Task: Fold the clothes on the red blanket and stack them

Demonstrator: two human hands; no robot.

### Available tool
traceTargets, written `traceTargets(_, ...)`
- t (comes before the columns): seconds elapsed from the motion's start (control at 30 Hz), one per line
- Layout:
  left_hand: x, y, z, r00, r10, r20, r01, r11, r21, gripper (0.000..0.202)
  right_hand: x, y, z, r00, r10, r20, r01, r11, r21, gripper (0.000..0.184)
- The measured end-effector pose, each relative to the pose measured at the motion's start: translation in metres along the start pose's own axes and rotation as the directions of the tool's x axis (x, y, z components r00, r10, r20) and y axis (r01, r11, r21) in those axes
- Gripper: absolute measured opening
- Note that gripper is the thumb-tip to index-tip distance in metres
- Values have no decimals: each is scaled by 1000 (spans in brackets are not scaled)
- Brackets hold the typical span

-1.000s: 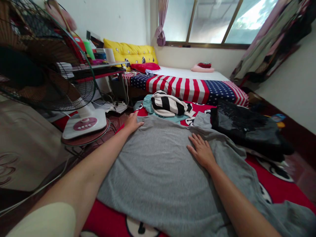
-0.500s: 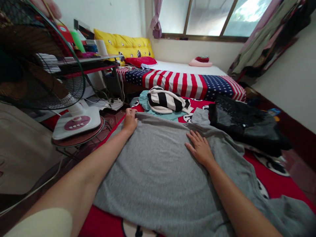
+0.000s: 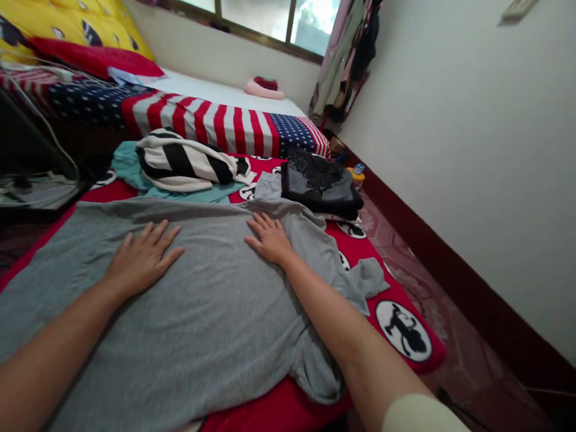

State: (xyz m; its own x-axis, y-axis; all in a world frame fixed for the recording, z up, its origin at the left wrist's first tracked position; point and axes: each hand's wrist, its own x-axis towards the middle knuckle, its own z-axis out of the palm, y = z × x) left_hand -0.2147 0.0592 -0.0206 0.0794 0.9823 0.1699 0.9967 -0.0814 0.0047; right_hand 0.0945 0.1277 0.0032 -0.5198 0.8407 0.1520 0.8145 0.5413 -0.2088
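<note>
A grey long-sleeved shirt (image 3: pixel 211 300) lies spread on a red cloth (image 3: pixel 279 408) printed with white circles and dark figures. My left hand (image 3: pixel 141 258) rests flat on the shirt's left part, fingers spread. Near the shirt's upper right, my right hand (image 3: pixel 270 237) also lies flat with its fingers apart. Neither hand grips the fabric. One sleeve (image 3: pixel 366 279) stretches out toward the right edge of the red cloth. The bottom left of the shirt runs out of view beneath my left arm.
Beyond the shirt sit a black-and-white striped garment (image 3: pixel 184 162) on teal cloth (image 3: pixel 126 165) and a folded black-and-grey pile (image 3: pixel 319 186). A bed with a flag-patterned cover (image 3: pixel 202 123) stands behind. A wall (image 3: pixel 459 132) rises at the right, above tiled floor (image 3: pixel 418 282).
The view has turned to the right. My left hand has let go of the shirt's far left edge and moved inward, now flat. My right hand stays flat on the shirt.
</note>
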Motion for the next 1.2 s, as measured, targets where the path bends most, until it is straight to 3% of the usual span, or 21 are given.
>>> traceTargets(0.1,-14,19,-6,999,-31,-30,31,999,9,68,-2,-4,2,1000,6,13,-6,1000,-18,60)
traceTargets(0.23,-43,42,-11,999,48,-21,-48,999,-14,69,-15,-11,-2,998,13,63,-13,1000,-7,63)
traceTargets(0.37,-67,51,-13,994,106,-12,-106,994,-30,67,-54,-10,-29,973,-121,196,93,985,145,63)
traceTargets(0.43,-75,54,-13,991,135,-10,-135,990,-45,67,-82,1,-50,955,-199,219,128,946,299,49)
traceTargets(0.47,-78,56,-14,989,150,-7,-150,987,-54,66,-98,11,-62,966,-175,192,96,927,363,40)
traceTargets(0.53,-85,62,-15,984,177,1,-176,981,-78,65,-129,35,-82,998,39,49,-56,916,398,33)
traceTargets(0.6,-92,71,-17,979,202,4,-200,974,-109,65,-161,66,-99,952,275,-137,-212,911,353,33)
traceTargets(0.67,-99,82,-18,971,238,7,-235,962,-139,64,-191,95,-110,890,405,-209,-351,901,254,41)
traceTargets(0.77,-106,98,-20,951,308,7,-303,939,-160,64,-229,122,-113,902,427,-61,-412,895,172,68)
traceTargets(0.83,-109,108,-21,935,355,-8,-352,923,-159,67,-245,125,-107,923,381,54,-385,906,177,83)
traceTargets(0.9,-111,115,-21,914,404,-31,-404,902,-154,70,-254,121,-100,928,360,94,-371,911,179,86)
traceTargets(0.97,-112,120,-20,895,444,-51,-446,882,-151,72,-257,115,-97,924,375,73,-382,911,154,74)
traceTargets(1.03,-111,121,-19,884,464,-67,-468,870,-152,73,-259,112,-101,916,400,43,-402,908,117,50)
traceTargets(1.13,-109,118,-18,871,486,-76,-492,856,-158,74,-264,113,-121,879,475,42,-477,875,81,17)
traceTargets(1.2,-109,116,-17,863,500,-75,-506,848,-161,74,-271,115,-141,822,567,-54,-553,817,165,10)
